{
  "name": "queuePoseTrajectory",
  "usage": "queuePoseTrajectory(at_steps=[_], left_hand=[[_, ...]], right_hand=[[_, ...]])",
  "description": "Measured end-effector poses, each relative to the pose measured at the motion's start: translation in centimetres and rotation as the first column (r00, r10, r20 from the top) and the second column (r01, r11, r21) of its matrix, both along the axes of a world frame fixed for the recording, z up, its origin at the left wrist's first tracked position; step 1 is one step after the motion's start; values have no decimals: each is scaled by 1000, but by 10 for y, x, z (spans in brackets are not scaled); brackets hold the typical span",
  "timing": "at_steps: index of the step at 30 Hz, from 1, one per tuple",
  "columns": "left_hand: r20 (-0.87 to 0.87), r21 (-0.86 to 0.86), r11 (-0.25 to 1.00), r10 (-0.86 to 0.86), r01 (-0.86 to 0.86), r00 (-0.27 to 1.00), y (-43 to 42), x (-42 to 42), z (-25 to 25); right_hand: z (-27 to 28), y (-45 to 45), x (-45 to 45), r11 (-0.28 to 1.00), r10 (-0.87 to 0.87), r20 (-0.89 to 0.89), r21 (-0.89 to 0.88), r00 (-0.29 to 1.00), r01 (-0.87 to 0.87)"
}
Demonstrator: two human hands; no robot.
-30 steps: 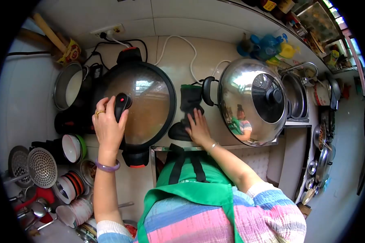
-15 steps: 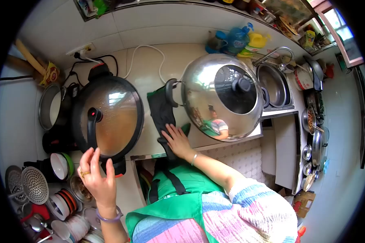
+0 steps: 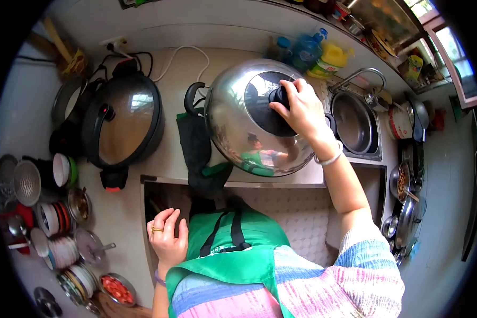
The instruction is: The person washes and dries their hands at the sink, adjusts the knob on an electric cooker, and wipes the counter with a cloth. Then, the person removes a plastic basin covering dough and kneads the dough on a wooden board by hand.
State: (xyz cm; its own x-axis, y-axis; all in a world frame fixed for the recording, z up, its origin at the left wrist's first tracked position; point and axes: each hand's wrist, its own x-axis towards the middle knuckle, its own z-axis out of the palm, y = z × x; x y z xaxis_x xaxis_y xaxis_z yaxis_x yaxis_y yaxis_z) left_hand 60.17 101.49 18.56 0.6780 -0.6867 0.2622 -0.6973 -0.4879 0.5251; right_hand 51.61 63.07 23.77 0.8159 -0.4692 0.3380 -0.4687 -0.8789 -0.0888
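My right hand (image 3: 305,108) has its fingers around the black knob (image 3: 279,96) of a domed steel lid (image 3: 233,119) with a dark glass window. The lid sits on a large pot with black side handles (image 3: 194,98), and its shiny dome hides most of the pot. Beside it, a dark cloth (image 3: 193,146) lies on the counter and droops over the front edge. My left hand (image 3: 168,238) hangs in front of the green apron (image 3: 259,270), loosely bent, fingers apart and holding nothing. To the left stands a black electric pan (image 3: 152,132) under a glass lid (image 3: 127,119) with brownish contents.
A steel sink (image 3: 353,122) with a faucet (image 3: 363,74) is at the right. Soap bottles (image 3: 307,50) stand behind the big pot. Stacked bowls (image 3: 63,252), a strainer (image 3: 27,183) and a bowl of red pieces (image 3: 117,289) crowd the left. A white cord (image 3: 193,47) runs along the back.
My right hand has left the dark cloth and moved up and right onto the lid's knob. My left hand has drawn back from beside the electric pan toward my body. The view has shifted.
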Motion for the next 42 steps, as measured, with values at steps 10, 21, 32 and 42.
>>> queuePoseTrajectory(at_steps=[10, 21, 32, 42], left_hand=[[-2, 6, 982, 190, -190, 982, 69, -58, -12], [-114, 0, 966, 257, -258, 960, 131, -95, -41], [-163, 22, 949, 314, -315, 935, 144, -107, -49], [-211, 23, 946, 320, -323, 924, 147, -110, -55]], right_hand=[[25, -87, -9, 832, -31, 258, 542, 966, -118], [103, -93, -20, 631, -164, 537, 702, 828, -330], [-16, -23, 4, 989, -129, 151, 87, 980, 117], [-43, -10, 9, 978, -198, 157, 97, 968, 185]])
